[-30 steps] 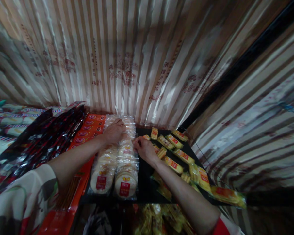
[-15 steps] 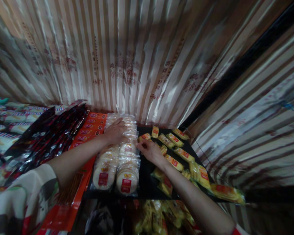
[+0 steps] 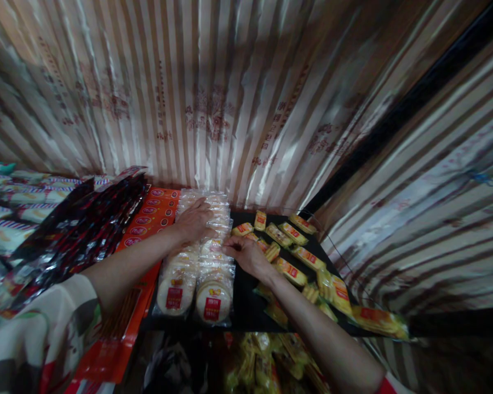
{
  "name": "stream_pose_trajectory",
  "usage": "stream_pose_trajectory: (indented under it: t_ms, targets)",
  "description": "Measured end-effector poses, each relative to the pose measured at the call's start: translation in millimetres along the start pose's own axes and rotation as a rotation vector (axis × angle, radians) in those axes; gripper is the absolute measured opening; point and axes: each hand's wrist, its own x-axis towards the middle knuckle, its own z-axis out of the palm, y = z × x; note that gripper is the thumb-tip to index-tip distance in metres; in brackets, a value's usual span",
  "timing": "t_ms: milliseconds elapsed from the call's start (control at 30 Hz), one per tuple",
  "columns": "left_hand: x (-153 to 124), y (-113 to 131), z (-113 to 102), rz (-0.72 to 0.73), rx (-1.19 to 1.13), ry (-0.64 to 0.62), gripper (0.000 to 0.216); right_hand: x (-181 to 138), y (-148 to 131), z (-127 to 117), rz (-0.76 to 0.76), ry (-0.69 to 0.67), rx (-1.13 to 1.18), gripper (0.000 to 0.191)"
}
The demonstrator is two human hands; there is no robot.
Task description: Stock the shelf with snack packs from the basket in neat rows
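Note:
Two rows of round crackers [image 3: 213, 301] in clear wrappers lie side by side on a black shelf surface [image 3: 246, 306]. My left hand [image 3: 192, 221] rests across the far part of these rows, fingers spread. At the right edge of the right-hand row is my right hand [image 3: 248, 256], its thumb and fingertips pinched together against the wrappers. What sits between those fingertips is too small to make out. Several yellow snack packets [image 3: 290, 271] are scattered just beyond and to the right of my right hand.
An orange snack sheet [image 3: 142, 221] borders the crackers on the left, then dark shiny packets [image 3: 90, 230] and white packets [image 3: 8, 235]. More yellow packets [image 3: 267, 366] lie below the shelf's front edge. A striped curtain [image 3: 213, 71] hangs behind, with a dark slanting pole [image 3: 378, 120] at right.
My right hand has moved slightly left, its fingertips reaching the wrapper edges of the right-hand row. My left hand stays almost in place on the crackers.

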Motion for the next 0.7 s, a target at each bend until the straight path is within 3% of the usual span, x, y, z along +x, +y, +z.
stream_pose_trajectory:
  t_ms: [233,433,600,700]
  targets:
    - [-2,0,0,-0.020,-0.041,-0.005,0.036,2,-9,2,0.030,0.160,-0.113,0.012]
    - [-10,11,-7,-0.075,-0.089,-0.053,0.065,4,-7,6,0.023,0.194,-0.132,0.012]
    - [-13,16,-8,-0.114,-0.080,-0.084,0.062,-7,-8,3,0.024,0.315,-0.118,0.019]
    - [-13,14,-5,-0.115,-0.086,-0.085,0.063,-17,-8,-2,0.015,0.274,-0.159,0.024]
